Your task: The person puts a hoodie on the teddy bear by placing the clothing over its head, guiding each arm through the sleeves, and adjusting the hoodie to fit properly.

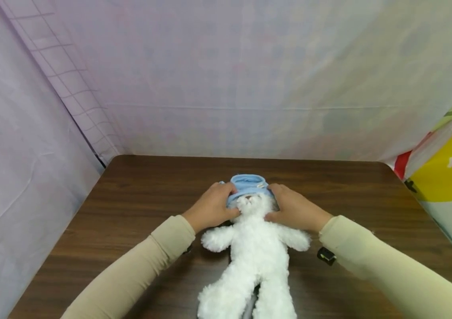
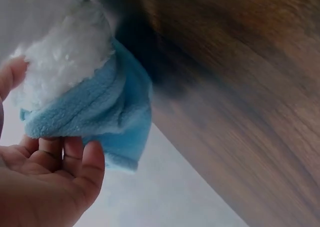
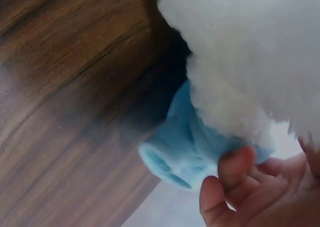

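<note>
A white fluffy plush bear lies on its back on the brown table, muzzle up, legs toward me. Light blue fleece doll clothing covers the top of its head, hiding the eyes and ears; a rolled, ring-like opening stands at its far end. At the head's left side, my left hand grips the clothing's edge, its fingers curled under the hem and its thumb by the fur. My right hand holds the same edge on the other side, fingertips on the blue cloth.
The dark wood-grain table ends at a pale patterned curtain behind. White cloth hangs at the left. A printed sheet with a yellow shape hangs at the right. Something grey shows between the bear's legs.
</note>
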`<action>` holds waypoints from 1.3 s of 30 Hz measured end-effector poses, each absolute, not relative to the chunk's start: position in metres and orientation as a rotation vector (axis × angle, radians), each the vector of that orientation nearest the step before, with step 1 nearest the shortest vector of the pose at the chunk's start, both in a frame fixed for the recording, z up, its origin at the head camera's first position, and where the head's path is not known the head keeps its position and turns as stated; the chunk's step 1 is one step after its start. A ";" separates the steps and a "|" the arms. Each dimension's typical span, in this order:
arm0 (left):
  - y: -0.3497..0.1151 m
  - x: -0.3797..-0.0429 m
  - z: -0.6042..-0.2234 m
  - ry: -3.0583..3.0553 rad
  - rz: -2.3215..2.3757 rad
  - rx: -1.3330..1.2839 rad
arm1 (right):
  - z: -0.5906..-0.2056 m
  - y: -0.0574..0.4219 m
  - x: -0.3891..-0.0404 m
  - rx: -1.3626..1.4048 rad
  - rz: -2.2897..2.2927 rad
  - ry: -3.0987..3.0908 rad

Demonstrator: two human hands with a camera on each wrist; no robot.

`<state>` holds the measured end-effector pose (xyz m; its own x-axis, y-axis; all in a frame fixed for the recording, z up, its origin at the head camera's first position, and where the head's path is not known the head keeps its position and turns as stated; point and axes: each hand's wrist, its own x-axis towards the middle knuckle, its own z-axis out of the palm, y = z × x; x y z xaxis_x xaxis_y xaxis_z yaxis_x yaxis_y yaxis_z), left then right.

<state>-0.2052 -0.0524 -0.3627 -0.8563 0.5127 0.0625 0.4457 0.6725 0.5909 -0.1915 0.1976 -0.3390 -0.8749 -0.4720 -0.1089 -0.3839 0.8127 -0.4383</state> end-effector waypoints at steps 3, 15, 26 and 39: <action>-0.054 -0.207 -0.362 2.814 0.965 0.826 | -0.340 0.192 -0.194 -0.673 -0.610 2.882; -0.056 -0.219 -0.363 3.118 1.019 0.914 | -0.346 0.171 -0.206 -0.751 -0.414 3.309; -0.053 -0.210 -0.375 3.317 0.497 1.157 | -0.364 0.175 -0.200 -1.083 -0.129 3.500; -0.062 -0.193 -0.367 3.134 0.280 1.324 | -0.354 0.201 -0.189 -1.158 -0.149 3.091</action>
<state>-0.1934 -0.0619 -0.3671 -0.6677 0.6769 0.3097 0.7211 0.6914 0.0435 -0.1894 0.2006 -0.3543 -0.7429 -0.6440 0.1828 -0.6586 0.7520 -0.0270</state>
